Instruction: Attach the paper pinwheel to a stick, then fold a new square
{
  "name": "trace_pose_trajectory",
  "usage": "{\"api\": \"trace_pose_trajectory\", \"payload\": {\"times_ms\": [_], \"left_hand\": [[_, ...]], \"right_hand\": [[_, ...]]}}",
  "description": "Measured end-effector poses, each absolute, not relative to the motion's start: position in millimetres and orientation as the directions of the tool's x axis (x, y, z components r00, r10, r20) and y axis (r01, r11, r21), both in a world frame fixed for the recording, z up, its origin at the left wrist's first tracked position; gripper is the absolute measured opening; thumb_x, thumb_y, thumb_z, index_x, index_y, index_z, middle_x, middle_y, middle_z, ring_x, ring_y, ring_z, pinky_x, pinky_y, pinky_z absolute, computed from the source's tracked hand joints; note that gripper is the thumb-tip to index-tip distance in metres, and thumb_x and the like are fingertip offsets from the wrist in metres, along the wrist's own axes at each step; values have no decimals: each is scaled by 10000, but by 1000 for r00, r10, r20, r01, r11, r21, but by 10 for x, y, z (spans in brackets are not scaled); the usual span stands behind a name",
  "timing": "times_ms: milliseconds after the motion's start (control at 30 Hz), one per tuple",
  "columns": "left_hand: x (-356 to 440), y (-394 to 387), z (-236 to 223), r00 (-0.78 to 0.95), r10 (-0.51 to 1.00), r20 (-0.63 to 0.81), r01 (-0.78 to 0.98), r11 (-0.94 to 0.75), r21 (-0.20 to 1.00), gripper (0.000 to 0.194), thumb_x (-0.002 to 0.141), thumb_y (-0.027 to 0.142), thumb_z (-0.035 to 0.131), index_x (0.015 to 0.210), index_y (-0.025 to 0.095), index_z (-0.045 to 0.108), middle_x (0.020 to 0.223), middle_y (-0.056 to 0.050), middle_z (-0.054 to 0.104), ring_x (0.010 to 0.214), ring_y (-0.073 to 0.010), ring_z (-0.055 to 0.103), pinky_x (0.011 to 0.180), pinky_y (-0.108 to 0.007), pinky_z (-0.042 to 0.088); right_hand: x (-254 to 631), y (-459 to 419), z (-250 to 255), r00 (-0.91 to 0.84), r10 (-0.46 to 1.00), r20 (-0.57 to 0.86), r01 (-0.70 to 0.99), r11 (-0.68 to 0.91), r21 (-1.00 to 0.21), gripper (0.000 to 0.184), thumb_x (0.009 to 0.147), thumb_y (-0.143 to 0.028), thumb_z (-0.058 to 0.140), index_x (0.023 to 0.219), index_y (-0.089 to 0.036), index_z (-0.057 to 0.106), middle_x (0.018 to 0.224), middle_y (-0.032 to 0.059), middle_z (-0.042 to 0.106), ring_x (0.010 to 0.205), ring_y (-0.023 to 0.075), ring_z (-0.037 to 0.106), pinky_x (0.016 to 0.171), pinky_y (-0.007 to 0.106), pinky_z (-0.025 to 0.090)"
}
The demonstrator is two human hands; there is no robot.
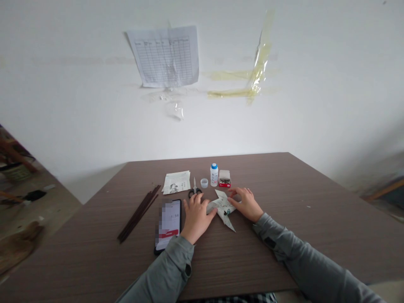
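A folded paper pinwheel shape (223,207) with pointed corners lies on the brown table (284,235), a small dark pin at its middle. My left hand (196,216) rests flat on its left side, fingers spread and thumb touching the paper. On the right side, my right hand (246,203) has its fingers curled down, pressing the paper's upper right part. Neither hand lifts anything.
Black-handled scissors (195,191), a clear cap (204,183), a small white glue bottle with blue top (213,174) and a red box of pins (224,178) stand behind the paper. Printed sheets (176,182), dark sticks (139,213) and a phone (168,225) lie to the left.
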State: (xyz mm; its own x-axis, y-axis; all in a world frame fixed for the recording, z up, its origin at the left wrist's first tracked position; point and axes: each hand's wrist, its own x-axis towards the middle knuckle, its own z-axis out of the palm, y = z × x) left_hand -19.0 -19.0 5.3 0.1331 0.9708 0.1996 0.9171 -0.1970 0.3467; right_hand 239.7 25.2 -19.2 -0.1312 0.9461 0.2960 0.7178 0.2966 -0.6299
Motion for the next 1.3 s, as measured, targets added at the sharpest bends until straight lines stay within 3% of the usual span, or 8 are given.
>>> {"api": "trace_pose_trajectory", "payload": {"times_ms": [167,333,600,700,867,1000,1133,1300], "left_hand": [[-216,-198,41,130,964,232,905,-211,369,186,1103,364,986,1282,321,1011,1755,-172,840,1730,-537,678,1483,-913,487],[-207,-212,53,123,969,213,913,-194,358,196,1120,347,974,1308,306,1015,1788,-178,828,1763,-553,665,1487,-928,480],[-188,-203,55,113,974,196,916,-178,358,200,1127,376,973,1317,329,1016,1787,-164,828,1759,-551,659,1494,-901,476],[-210,-186,28,121,970,209,908,-193,372,257,1123,373,972,1374,326,999,1760,-164,840,1725,-528,690,1498,-836,499],[-304,-160,41,178,951,254,876,-271,399,313,1134,301,924,1444,310,957,1634,-147,899,1589,-442,803,1422,-645,602],[-454,-149,161,199,939,280,870,-301,391,318,1153,238,873,1453,314,944,1570,-119,947,1521,-406,865,1402,-595,618],[-716,-98,322,174,952,252,891,-261,371,229,1182,220,832,1358,265,972,1506,-132,977,1436,-376,920,1344,-520,658],[-1189,44,486,41,966,255,952,-115,283,264,1180,178,773,1296,257,996,1458,-128,994,1370,-338,936,1229,-410,687]], "right_hand": [[2493,188,-166,-166,920,354,679,368,-636,293,1078,-425,779,1302,-297,918,1286,141,966,1371,455,876,1316,710,662],[2656,97,-200,-246,910,335,649,411,-640,300,1104,-484,765,1290,-332,944,1315,139,953,1340,469,868,1280,729,695],[2730,109,-275,-294,908,299,657,419,-626,367,1157,-501,734,1348,-274,949,1385,169,952,1366,422,863,1314,680,683],[2707,106,-274,-303,902,307,657,431,-619,390,1180,-522,708,1344,-268,953,1414,183,947,1378,424,851,1329,680,680],[2698,100,-262,-295,905,305,650,424,-631,380,1209,-548,667,1292,-343,975,1385,131,948,1352,428,858,1307,671,694],[2741,133,-316,-305,898,317,642,439,-628,390,1231,-541,655,1292,-325,973,1384,136,955,1338,411,864,1291,646,699],[2798,199,-423,-340,867,365,626,498,-600,438,1271,-570,602,1280,-334,971,1349,136,962,1287,406,877,1237,648,722],[2808,219,-456,-348,865,361,646,500,-576,444,1296,-567,589,1271,-345,973,1341,125,954,1291,401,885,1229,633,732]]}}
